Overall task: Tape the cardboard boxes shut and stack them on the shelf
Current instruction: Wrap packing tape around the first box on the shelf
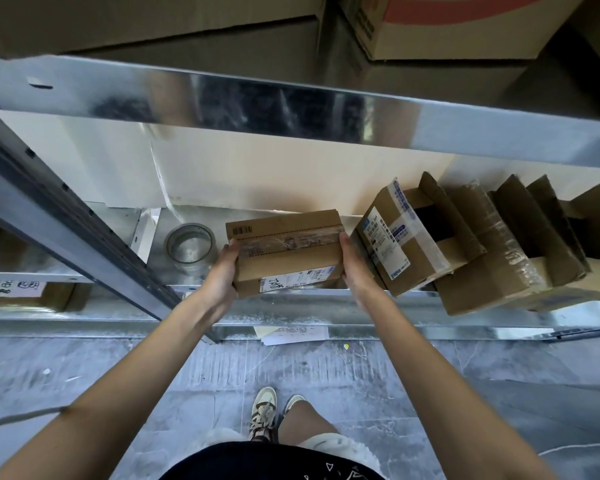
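Note:
A small flat cardboard box (284,251) with clear tape across its top seam is held over the metal shelf (291,303). My left hand (222,271) grips its left end and my right hand (355,268) grips its right end, thumbs on top. A roll of clear tape (189,245) stands on the shelf just left of the box. To the right, a labelled box (392,244) leans tilted with its flaps open.
Several more open-flapped boxes (520,251) crowd the right of the shelf. A slanted metal upright (70,220) crosses the left side. Large cartons (447,29) sit on the shelf above. Papers (291,334) lie on the floor below, and my feet (267,414) stand close to the rack.

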Demonstrator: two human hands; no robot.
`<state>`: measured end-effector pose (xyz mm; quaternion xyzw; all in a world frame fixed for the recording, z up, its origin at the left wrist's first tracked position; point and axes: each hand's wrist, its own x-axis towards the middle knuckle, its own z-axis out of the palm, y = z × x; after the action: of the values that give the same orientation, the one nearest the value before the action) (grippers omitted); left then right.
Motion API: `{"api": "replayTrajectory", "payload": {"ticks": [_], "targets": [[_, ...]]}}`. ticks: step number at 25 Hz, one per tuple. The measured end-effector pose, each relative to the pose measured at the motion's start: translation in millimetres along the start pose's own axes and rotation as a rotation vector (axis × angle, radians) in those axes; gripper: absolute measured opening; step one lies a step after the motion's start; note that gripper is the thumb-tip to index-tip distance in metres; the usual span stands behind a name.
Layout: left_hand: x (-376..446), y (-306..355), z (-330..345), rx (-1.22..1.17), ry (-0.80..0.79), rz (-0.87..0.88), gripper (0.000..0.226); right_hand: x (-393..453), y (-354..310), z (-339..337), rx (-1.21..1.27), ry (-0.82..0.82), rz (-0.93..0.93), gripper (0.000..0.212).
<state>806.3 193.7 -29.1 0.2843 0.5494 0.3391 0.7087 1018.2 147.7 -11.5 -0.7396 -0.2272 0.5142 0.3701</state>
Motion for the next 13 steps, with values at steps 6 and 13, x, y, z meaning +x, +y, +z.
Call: {"api": "replayTrajectory", "payload": {"ticks": [6, 13], "targets": [[-9.9, 1.6, 4.3, 0.029, -0.005, 0.052, 0.036, -11.0, -3.3, 1.8, 0.084, -0.022, -0.057, 0.058], [-44.1, -18.6, -23.0, -0.034, 0.061, 0.056, 0.074, -60.9, 13.6, 7.2, 0.065, -0.007, -0.270, 0.059]]}}
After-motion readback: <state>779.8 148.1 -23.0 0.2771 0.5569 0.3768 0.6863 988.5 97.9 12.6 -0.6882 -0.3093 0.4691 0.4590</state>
